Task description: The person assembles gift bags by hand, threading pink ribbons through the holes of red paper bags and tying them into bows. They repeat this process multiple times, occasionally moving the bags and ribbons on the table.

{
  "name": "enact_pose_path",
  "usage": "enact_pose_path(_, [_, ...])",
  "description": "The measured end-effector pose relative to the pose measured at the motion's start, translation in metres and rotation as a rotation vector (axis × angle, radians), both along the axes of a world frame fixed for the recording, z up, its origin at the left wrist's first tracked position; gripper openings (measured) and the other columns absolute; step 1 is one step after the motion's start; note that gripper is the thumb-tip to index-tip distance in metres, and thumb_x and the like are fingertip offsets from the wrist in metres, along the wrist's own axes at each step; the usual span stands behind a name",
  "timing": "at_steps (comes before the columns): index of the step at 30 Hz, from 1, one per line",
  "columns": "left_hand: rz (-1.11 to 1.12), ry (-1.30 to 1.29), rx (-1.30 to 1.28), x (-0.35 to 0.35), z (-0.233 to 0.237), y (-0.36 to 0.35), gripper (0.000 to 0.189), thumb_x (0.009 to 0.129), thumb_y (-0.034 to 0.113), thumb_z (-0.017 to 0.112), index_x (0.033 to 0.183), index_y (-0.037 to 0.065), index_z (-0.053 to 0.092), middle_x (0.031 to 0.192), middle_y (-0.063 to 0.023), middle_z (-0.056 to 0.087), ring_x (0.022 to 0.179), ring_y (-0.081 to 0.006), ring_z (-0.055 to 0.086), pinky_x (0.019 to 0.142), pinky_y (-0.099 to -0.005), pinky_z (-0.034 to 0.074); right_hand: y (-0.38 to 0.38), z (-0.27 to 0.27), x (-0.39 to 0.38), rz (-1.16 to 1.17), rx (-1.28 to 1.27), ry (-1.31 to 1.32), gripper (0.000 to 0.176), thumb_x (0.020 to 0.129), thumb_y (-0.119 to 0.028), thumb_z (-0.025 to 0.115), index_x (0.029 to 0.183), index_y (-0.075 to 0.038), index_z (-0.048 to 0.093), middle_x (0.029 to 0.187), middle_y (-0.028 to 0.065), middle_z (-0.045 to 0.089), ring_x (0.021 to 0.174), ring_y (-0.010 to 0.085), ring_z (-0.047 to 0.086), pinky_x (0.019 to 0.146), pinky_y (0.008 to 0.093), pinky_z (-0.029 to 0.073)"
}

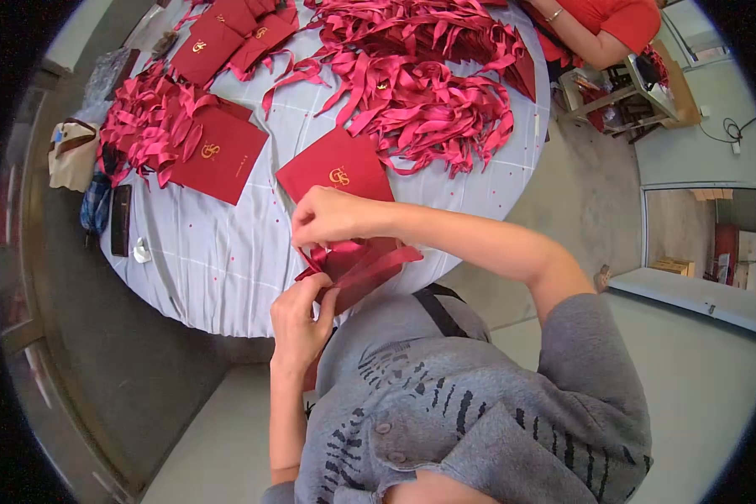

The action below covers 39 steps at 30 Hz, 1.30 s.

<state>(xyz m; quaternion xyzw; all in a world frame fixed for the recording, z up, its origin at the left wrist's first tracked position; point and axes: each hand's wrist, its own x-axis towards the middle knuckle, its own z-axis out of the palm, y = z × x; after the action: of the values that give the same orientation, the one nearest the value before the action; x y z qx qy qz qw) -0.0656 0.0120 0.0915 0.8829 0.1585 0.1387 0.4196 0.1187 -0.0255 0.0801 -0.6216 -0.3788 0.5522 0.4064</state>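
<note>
A dark red paper gift bag (336, 164) with a gold monogram lies near the table's front edge. My right hand (332, 217) reaches across it, fingers pinched on a pink-red ribbon (344, 250) at the bag's edge. Just below, my left hand (301, 319) grips the same ribbon between thumb and fingers. One loose ribbon end trails to the right over the bag's lower part. My right hand and forearm hide the middle of the bag.
Other ribboned red bags (223, 160) lie to the left, with a large ribbon heap (445, 109) at the back. A phone (121, 220) and a small white object (142, 250) sit at the left edge. Another person's arm (575, 34) shows at the far right.
</note>
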Motion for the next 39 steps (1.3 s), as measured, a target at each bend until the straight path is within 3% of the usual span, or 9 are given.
enact_pose_path(4, [0.004,-0.017,-0.006,-0.002,0.000,-0.002,0.014,0.072,0.001,0.067,0.083,0.003,0.058,0.067,-0.0093,0.059,0.051,-0.0205,0.054,0.047,-0.0315,0.040,0.022,-0.014,-0.005,-0.073,-0.008,0.196,0.014,0.071,-0.013,0.064,0.070,0.001,0.066,0.058,0.0031,0.058,0.048,0.0087,0.049,0.043,0.0238,0.036])
enact_pose_path(9, [0.033,0.009,0.009,-0.005,0.000,-0.004,0.013,0.072,0.000,0.067,0.082,0.003,0.058,0.065,-0.0095,0.058,0.049,-0.0211,0.054,0.047,-0.0310,0.041,0.042,-0.022,-0.014,-0.050,-0.092,0.229,0.011,0.067,-0.015,0.066,0.067,-0.004,0.066,0.061,0.0002,0.057,0.054,0.0057,0.047,0.042,0.0208,0.029])
enact_pose_path(25, [0.036,-0.042,0.016,-0.012,-0.006,-0.003,0.015,0.072,0.001,0.067,0.085,0.003,0.060,0.074,-0.0124,0.063,0.055,-0.0240,0.059,0.051,-0.0312,0.045,0.047,-0.023,-0.019,-0.032,-0.111,0.202,0.014,0.070,-0.018,0.065,0.068,-0.005,0.066,0.061,-0.0010,0.056,0.054,0.0046,0.045,0.045,0.0205,0.031])
enact_pose_path(29, [0.091,0.097,-0.043,-0.012,-0.004,-0.001,0.012,0.074,0.003,0.065,0.086,0.004,0.060,0.073,-0.0124,0.063,0.059,-0.0241,0.061,0.052,-0.0321,0.045,0.048,-0.034,-0.016,-0.012,-0.054,0.181,0.017,0.073,-0.020,0.064,0.074,-0.003,0.067,0.063,0.0018,0.058,0.056,0.0074,0.049,0.046,0.0233,0.036])
enact_pose_path(30, [0.128,0.191,-0.086,-0.013,-0.004,0.001,0.011,0.076,0.004,0.064,0.086,0.004,0.060,0.073,-0.0124,0.063,0.059,-0.0240,0.062,0.052,-0.0324,0.045,0.047,-0.035,-0.014,-0.095,0.078,-0.039,0.019,0.075,-0.021,0.063,0.079,-0.002,0.067,0.065,0.0037,0.060,0.057,0.0093,0.052,0.049,0.0251,0.040])
enact_pose_path(32, [0.175,0.145,-0.118,-0.015,-0.019,0.009,0.011,0.078,0.007,0.063,0.088,0.003,0.060,0.071,-0.0123,0.062,0.055,-0.0219,0.058,0.052,-0.0309,0.044,0.042,-0.040,-0.008,-0.190,0.311,-0.374,0.024,0.080,-0.022,0.061,0.091,-0.001,0.064,0.070,0.0092,0.063,0.063,0.0150,0.058,0.057,0.0301,0.046])
enact_pose_path(35, [0.228,0.108,-0.146,-0.015,-0.035,0.020,0.014,0.078,0.009,0.065,0.090,0.003,0.060,0.072,-0.0120,0.063,0.053,-0.0194,0.055,0.052,-0.0297,0.042,0.007,-0.009,0.004,-0.219,0.291,-0.384,0.021,0.081,-0.021,0.062,0.086,-0.001,0.064,0.074,0.0110,0.062,0.064,0.0178,0.058,0.060,0.0318,0.045])
enact_pose_path(37, [0.258,0.114,-0.153,-0.015,-0.045,0.024,0.015,0.078,0.009,0.065,0.091,0.003,0.060,0.073,-0.0113,0.063,0.052,-0.0186,0.053,0.051,-0.0293,0.042,-0.022,-0.012,0.004,-0.173,0.379,-0.523,0.021,0.081,-0.022,0.062,0.085,-0.002,0.064,0.075,0.0102,0.061,0.064,0.0183,0.057,0.059,0.0316,0.045])
enact_pose_path(39, [0.264,0.132,-0.148,-0.012,-0.047,0.027,0.016,0.078,0.009,0.066,0.091,0.003,0.060,0.074,-0.0112,0.064,0.052,-0.0182,0.053,0.051,-0.0290,0.042,-0.036,-0.010,0.000,-0.076,0.236,-0.575,0.019,0.079,-0.023,0.064,0.083,-0.004,0.063,0.072,0.0080,0.056,0.067,0.0209,0.057,0.061,0.0332,0.045])
